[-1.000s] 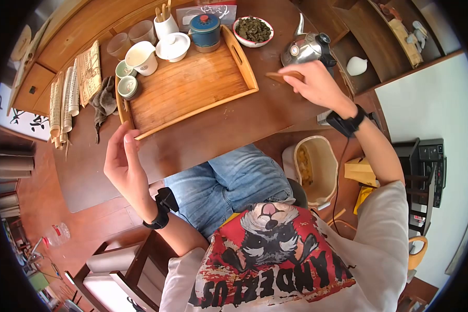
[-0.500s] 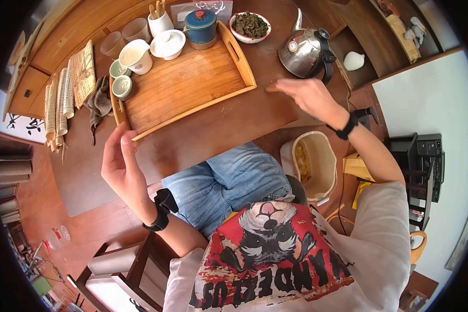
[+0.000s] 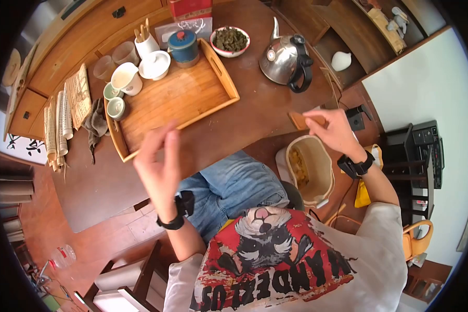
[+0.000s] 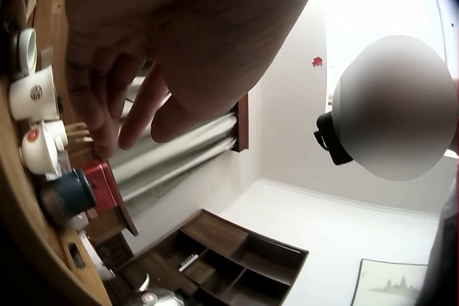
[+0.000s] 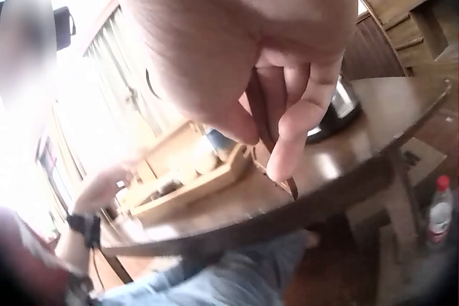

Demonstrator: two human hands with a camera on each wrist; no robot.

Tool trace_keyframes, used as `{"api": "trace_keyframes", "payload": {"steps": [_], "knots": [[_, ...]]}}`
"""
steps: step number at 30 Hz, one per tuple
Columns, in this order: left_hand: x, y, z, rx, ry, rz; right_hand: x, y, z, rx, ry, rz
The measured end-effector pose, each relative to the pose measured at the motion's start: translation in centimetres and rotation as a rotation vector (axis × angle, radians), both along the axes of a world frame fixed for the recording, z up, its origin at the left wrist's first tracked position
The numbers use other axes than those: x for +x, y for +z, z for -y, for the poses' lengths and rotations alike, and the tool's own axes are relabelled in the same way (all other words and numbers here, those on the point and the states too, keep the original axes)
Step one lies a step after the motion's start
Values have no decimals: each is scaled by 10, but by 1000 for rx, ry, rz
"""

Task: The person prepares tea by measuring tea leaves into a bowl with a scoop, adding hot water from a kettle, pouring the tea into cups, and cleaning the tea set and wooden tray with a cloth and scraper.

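A small flat brown wooden piece [image 3: 299, 120] is pinched between thumb and fingers of the right hand [image 3: 334, 131], at the table's front right edge above the bin; its thin edge [image 5: 259, 112] shows in the right wrist view. The left hand [image 3: 159, 169], fingers relaxed and holding nothing, hovers by the front edge of the wooden tray [image 3: 166, 99]. Standing on the tray are a blue lidded pot [image 3: 183, 48], a white lidded bowl [image 3: 155, 65], a white pitcher [image 3: 127, 79] and small green cups [image 3: 116, 108].
Behind the tray's right side is a bowl of leaves [image 3: 230, 41]; a steel kettle [image 3: 286, 60] stands right of it. Bamboo scrolls [image 3: 62, 122] and a dark cloth [image 3: 95, 125] lie at the left. The bin [image 3: 317, 171] stands below the table's edge.
The right hand has moved down and to the right with the brown piece, toward the table edge. The left hand has left the tray's corner and moved right. The head view has shifted.
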State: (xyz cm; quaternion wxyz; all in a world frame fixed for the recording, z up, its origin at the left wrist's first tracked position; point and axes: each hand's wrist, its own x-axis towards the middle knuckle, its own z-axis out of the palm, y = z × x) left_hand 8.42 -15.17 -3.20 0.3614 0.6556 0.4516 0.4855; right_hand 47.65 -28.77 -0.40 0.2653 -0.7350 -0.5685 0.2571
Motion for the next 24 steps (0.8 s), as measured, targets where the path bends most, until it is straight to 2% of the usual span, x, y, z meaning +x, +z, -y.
{"api": "trace_keyframes", "payload": {"steps": [1,3,4,5,6,8,11,14,19,24], "knots": [[15,9,0,86,-77,-58,-1,5,-16,15,6,7],[45,21,1,31,-255,-47,-7,16,-51,176,-15,-178],[61,26,0,-45,-327,-27,-20,32,-69,165,-42,-185],[80,19,-6,62,-341,-37,-24,36,-85,180,-16,-176],[94,25,-11,-6,-405,-76,-26,38,-103,225,15,-207],[122,10,-29,133,-387,-129,-29,39,-137,308,92,-210],[147,15,-54,149,-335,-253,-32,44,-175,301,92,-132],[161,11,-78,88,-337,-236,-30,40,-201,321,96,-171],[183,-2,-107,59,-261,-338,-28,39,-224,297,11,-208],[189,-6,-116,22,-238,-381,-25,36,-234,362,-22,-118]]}}
